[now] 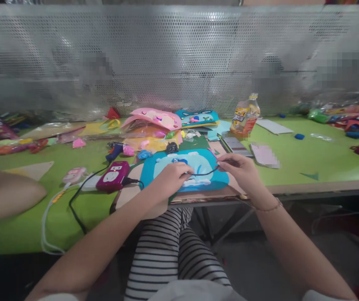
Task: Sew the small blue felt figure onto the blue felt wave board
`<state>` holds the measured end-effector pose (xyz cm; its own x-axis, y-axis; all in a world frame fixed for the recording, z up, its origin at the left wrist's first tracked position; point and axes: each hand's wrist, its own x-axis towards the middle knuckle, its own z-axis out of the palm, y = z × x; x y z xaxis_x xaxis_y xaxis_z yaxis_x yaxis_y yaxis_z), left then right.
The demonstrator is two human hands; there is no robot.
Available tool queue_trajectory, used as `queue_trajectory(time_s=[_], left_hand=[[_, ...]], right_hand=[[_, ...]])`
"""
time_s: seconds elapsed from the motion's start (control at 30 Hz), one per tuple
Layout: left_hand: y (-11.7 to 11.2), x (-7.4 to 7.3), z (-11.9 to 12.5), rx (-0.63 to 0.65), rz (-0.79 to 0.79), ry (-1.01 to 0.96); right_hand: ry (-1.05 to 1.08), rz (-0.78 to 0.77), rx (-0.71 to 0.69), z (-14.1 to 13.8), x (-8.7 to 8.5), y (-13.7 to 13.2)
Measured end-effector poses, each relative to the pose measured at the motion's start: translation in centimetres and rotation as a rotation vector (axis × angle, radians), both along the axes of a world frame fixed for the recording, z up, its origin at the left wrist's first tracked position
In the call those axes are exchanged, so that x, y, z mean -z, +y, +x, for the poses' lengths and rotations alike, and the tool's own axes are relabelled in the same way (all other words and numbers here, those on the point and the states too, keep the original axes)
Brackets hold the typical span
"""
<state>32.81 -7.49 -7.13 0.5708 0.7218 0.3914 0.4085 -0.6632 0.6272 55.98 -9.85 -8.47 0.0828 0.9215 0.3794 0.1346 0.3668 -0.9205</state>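
A blue felt piece (195,167) with a pale cloud-like shape lies on a brown board at the near edge of the green table (305,163). My left hand (173,177) rests on it with fingers curled, pinching one end of a thin dark strip (205,172). My right hand (241,168) is closed on the other end of the strip, just right of the felt piece. The strip sags in a curve between both hands.
A magenta device (113,177) with a black cable sits left of the felt piece. Pink and blue felt shapes (157,118) pile behind it, beside a glue gun (115,151) and a plastic bottle (245,117). Another person's arm (6,194) enters from the left. A perforated metal screen backs the table.
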Motion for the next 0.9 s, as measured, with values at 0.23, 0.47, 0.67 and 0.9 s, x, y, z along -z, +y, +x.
queue_trajectory(time_s=[0.23, 0.47, 0.67, 0.9], left_hand=[[2.0, 0.2, 3.2, 0.15, 0.002, 0.051], [2.5, 1.8, 4.6, 0.063, 0.002, 0.02], [2.7, 2.7, 4.7, 0.064, -0.014, 0.05], [2.4, 2.8, 4.5, 0.007, -0.006, 0.081]], right_hand=[[0.08, 0.013, 0.084, 2.7, 0.8, -0.7], [0.113, 0.032, 0.141, 3.8, 1.7, -0.4], [0.184, 0.052, 0.141, 3.9, 2.3, -0.3], [0.128, 0.071, 0.169, 3.7, 2.6, -0.3]])
